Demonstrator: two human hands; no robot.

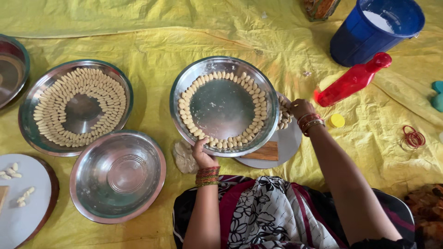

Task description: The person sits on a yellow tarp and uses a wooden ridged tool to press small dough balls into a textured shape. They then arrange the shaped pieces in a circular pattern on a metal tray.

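- The left hand [203,156] reaches forward from the lap, wrist stacked with bangles. Its fingers grasp the near rim of the steel plate [224,105], thumb on top of the edge.
- The right hand [300,109] extends further out, forearm angled across the lap, bangles at the wrist. Its fingers are curled down at the right side of the same plate, over a small heap of dough pieces [284,115]. Whether they pinch a piece cannot be told.
- The steel plate lies between the two hands, tilted slightly and resting partly on a round white board [288,143]. A single ring of small dough pieces lines its inner wall; the centre is bare metal.
- A wooden ridged block [264,151] sits on the board just right of the left fingers, partly hidden under the plate rim.
- A dough lump [184,157] lies on the yellow sheet [184,41] just left of the left fingers.
- Steel dishes in view: four. One in the hands; one filled plate [76,107] well left with several concentric rings of pieces; one empty bowl [117,176] near-left; one cut off by the left edge [11,69].
- A second board [23,203] at the lower left is cut off; it carries a few loose pieces.
- Beyond the right fingers: one red bottle [354,79], one yellow cap [336,121], one blue bucket [376,27], and red rubber bands [412,137].
- The dough pieces are too small to count exactly.
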